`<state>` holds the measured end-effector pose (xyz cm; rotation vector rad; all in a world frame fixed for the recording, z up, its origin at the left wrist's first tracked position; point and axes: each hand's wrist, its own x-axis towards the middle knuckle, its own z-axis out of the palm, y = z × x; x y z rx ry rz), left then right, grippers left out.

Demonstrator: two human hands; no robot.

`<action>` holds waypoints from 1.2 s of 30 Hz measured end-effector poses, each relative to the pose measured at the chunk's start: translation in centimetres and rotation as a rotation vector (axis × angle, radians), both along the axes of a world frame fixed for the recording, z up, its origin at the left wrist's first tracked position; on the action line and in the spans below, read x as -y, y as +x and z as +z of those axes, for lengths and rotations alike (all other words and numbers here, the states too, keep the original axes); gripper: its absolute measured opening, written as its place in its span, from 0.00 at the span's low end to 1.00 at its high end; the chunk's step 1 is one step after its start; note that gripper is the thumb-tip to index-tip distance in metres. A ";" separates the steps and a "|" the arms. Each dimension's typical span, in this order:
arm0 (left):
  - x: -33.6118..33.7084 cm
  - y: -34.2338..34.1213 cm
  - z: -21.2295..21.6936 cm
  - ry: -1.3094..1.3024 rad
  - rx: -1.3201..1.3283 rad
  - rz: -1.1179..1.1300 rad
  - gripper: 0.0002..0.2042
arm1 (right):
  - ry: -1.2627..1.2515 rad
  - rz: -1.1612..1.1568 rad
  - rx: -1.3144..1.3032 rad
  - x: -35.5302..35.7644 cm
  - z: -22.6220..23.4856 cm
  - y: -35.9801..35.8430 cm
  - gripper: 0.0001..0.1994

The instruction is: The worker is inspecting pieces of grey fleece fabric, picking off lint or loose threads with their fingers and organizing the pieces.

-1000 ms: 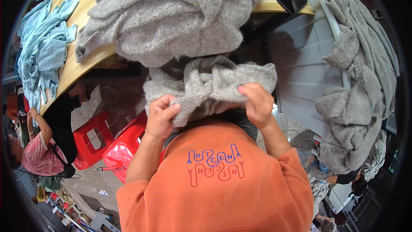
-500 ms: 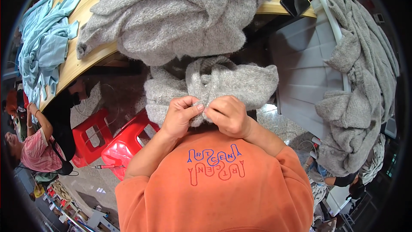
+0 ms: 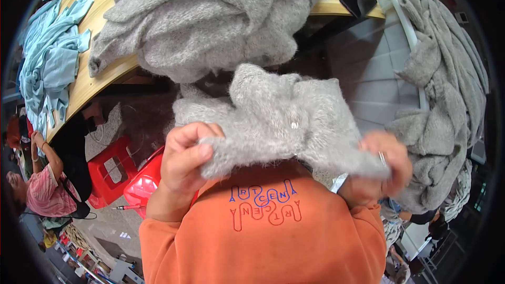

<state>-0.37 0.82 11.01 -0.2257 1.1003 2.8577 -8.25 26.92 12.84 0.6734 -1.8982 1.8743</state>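
A fuzzy grey knit garment (image 3: 279, 108) is stretched sideways in front of my body, bunched up behind its near edge. My left hand (image 3: 181, 160) is closed on that edge at the left, the thumb lying on top. At the right end my right hand (image 3: 392, 160), smeared by motion, grips the other side of the fabric. A thin shiny line shows at its fingers; I cannot make out what it is. Between the hands a small white tag (image 3: 294, 125) sits on the knit. The garment's lower folds are hidden.
Beyond lies a heap of grey knits (image 3: 210, 26) on a wooden table (image 3: 113, 2), with a black phone (image 3: 359, 1) at its right. Light-blue garments (image 3: 58, 58) drape at the left. Red stools (image 3: 110, 165) stand near a seated person. A grey bin (image 3: 386, 52) holds more knits.
My hands were pinched together at the middle of the knit; they have moved apart, left and right, drawing its edge out wide. The white tag now shows.
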 end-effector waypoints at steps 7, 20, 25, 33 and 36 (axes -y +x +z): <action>-0.2 -1.3 -3.8 0.028 0.461 0.263 0.05 | 0.486 0.236 0.794 -0.5 -7.1 -3.1 0.09; -2.8 -1.8 -4.1 -0.012 0.427 0.226 0.04 | 0.834 0.807 -0.186 2.7 -2.8 -1.4 0.05; -3.4 -1.5 -3.9 -0.103 0.366 0.015 0.01 | 0.562 0.484 -0.557 5.4 -3.6 -1.0 0.07; -3.2 -0.9 -4.0 -0.204 0.311 -0.019 0.01 | 0.545 0.369 -0.525 7.2 -6.2 -0.7 0.08; -3.3 -0.3 -4.3 -0.340 0.299 0.018 0.03 | 0.535 0.350 -0.508 7.6 -7.2 -0.6 0.07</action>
